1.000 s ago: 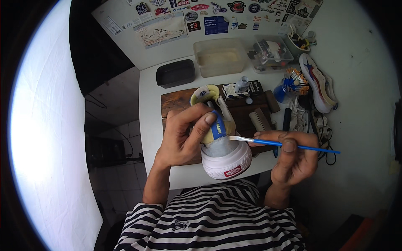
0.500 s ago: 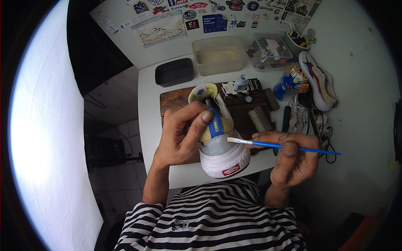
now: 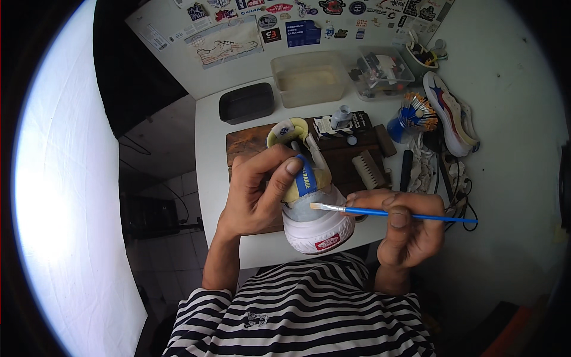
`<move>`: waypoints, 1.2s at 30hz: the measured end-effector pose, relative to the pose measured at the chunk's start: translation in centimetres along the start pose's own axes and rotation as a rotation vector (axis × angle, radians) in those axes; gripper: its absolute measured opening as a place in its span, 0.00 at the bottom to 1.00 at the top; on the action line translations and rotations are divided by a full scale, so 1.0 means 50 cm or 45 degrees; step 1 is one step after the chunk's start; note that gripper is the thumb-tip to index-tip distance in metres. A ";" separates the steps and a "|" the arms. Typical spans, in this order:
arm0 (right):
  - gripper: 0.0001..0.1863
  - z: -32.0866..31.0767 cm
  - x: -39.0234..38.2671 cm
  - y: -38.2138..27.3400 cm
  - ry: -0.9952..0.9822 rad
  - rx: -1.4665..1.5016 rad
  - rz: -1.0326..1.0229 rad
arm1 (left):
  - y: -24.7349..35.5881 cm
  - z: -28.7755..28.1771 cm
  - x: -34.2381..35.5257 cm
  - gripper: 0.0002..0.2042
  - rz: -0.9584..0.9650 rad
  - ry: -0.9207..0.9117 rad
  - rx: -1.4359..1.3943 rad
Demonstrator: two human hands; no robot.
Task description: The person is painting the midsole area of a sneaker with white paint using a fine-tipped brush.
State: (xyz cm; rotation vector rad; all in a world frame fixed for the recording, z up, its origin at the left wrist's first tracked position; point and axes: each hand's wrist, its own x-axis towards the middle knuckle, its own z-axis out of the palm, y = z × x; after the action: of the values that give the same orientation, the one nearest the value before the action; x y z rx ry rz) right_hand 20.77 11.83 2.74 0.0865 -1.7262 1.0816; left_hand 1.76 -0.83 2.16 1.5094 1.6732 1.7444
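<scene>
My left hand [image 3: 256,189] is closed on a shoe [image 3: 315,229], its thumb pressing the blue tape at the heel opening. The shoe has a white sole with a red label, and a pale grey-white heel panel below yellowish tape. Between the thumb and fingers of my right hand [image 3: 407,229] is a slim blue paintbrush [image 3: 375,211]. Its flat, light bristles lie against the heel panel, or just over it. Under and behind the shoe lies a dark wooden board [image 3: 247,143].
On the board are a small open bottle [image 3: 341,116], its cap [image 3: 352,140] and a scrubbing brush [image 3: 369,171]. Farther back stand a black tray [image 3: 245,102], a clear tub [image 3: 309,77] and a lidded box [image 3: 383,74]. A cup of paintbrushes [image 3: 404,128] and another shoe [image 3: 449,116] are at right.
My right hand has moved a little left, carrying the paintbrush tip leftward across the heel panel. My left hand and the shoe have stayed nearly still.
</scene>
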 end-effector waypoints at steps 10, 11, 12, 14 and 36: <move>0.09 -0.003 0.008 -0.005 -0.006 -0.168 0.108 | 0.002 -0.006 -0.005 0.12 -0.032 -0.036 -0.011; 0.09 -0.001 0.012 -0.005 -0.073 -0.183 0.079 | 0.000 -0.006 -0.006 0.12 -0.029 -0.033 -0.024; 0.09 -0.003 0.011 -0.003 -0.075 -0.180 0.078 | -0.001 -0.007 -0.008 0.12 -0.026 -0.031 -0.036; 0.10 -0.009 0.010 0.000 -0.010 -0.183 0.207 | -0.005 -0.010 -0.012 0.13 -0.044 -0.038 -0.044; 0.13 -0.085 0.139 0.238 -0.136 -0.713 0.392 | 0.029 -0.062 0.006 0.15 -0.201 0.027 -0.210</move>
State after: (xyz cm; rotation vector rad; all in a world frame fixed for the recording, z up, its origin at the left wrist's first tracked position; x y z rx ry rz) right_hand 14.46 24.70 1.12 -0.4937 -2.1269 0.7771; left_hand -0.21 -2.71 4.23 1.2569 1.5692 1.7714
